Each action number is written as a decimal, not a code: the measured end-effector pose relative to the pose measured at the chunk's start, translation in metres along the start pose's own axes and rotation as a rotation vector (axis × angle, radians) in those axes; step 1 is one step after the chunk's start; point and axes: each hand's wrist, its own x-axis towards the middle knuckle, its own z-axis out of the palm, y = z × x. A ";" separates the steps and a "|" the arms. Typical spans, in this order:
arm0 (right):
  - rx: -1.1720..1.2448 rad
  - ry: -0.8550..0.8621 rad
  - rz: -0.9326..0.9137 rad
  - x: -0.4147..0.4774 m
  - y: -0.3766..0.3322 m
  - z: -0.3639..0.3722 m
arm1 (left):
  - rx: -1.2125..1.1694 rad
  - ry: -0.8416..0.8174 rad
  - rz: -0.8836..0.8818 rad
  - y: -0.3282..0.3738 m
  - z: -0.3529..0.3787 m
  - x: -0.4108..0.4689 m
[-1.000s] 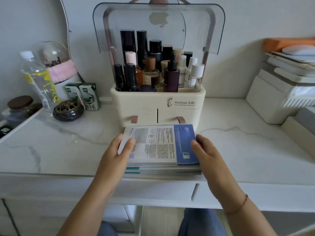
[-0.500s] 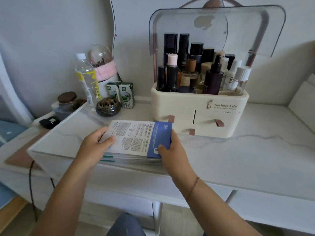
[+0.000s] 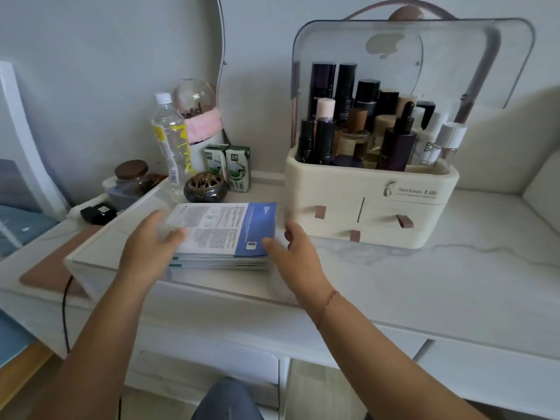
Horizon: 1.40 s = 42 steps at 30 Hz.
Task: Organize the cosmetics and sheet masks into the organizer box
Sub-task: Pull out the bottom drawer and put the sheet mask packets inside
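Observation:
A stack of sheet masks (image 3: 224, 228), the top pack white and blue, lies flat on the marble tabletop (image 3: 424, 277), left of the cream organizer box (image 3: 372, 204). My left hand (image 3: 145, 247) grips the stack's left edge, thumb on top, and is blurred. Just off the stack's right edge is my right hand (image 3: 297, 256), fingers spread, its thumb near the blue corner. The organizer's clear lid (image 3: 454, 56) stands raised. Several cosmetic bottles (image 3: 394, 144) fill its upper tray. Its front drawers with brown pull tabs (image 3: 404, 221) are shut.
Behind the stack are a dark round burner (image 3: 206, 186), two green milk cartons (image 3: 238, 169), a water bottle (image 3: 169, 140), a glass dome with a pink band (image 3: 200, 116) and a brown-lidded jar (image 3: 131, 177). A black item (image 3: 98, 211) lies on the lower ledge at left.
The stack of sheet masks has moved left, away from the organizer's front, and now rests on the table. My right hand has opened off its right edge. The view has swung left.

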 end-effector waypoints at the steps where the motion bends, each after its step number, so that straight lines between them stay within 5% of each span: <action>1: 0.030 0.065 0.014 -0.005 0.006 -0.012 | 0.062 0.109 0.098 0.008 0.002 -0.010; 4: 0.519 0.222 0.147 -0.016 0.019 -0.061 | -0.074 0.212 0.367 0.047 0.024 -0.055; 7: 0.835 0.240 0.309 -0.015 0.021 -0.102 | -0.134 -0.046 0.570 0.090 0.064 -0.087; 10: 0.782 0.186 0.363 -0.002 0.018 -0.115 | -0.056 -0.141 0.666 0.118 0.095 -0.088; 18: 0.626 0.125 0.311 0.005 0.019 -0.119 | 0.109 -0.051 0.808 0.138 0.116 -0.061; 29: 0.464 0.092 0.241 -0.082 0.023 -0.117 | 0.070 -0.342 0.704 0.116 0.097 -0.084; 35: 0.418 0.085 0.240 -0.093 0.021 -0.110 | 0.122 -0.357 0.664 0.106 0.088 -0.102; 39: 0.121 -0.091 0.304 -0.101 0.013 -0.121 | -0.077 -0.250 0.580 0.092 0.062 -0.099; 42: -0.144 -0.132 0.168 -0.107 -0.009 -0.126 | -0.202 0.055 0.325 0.062 0.030 -0.075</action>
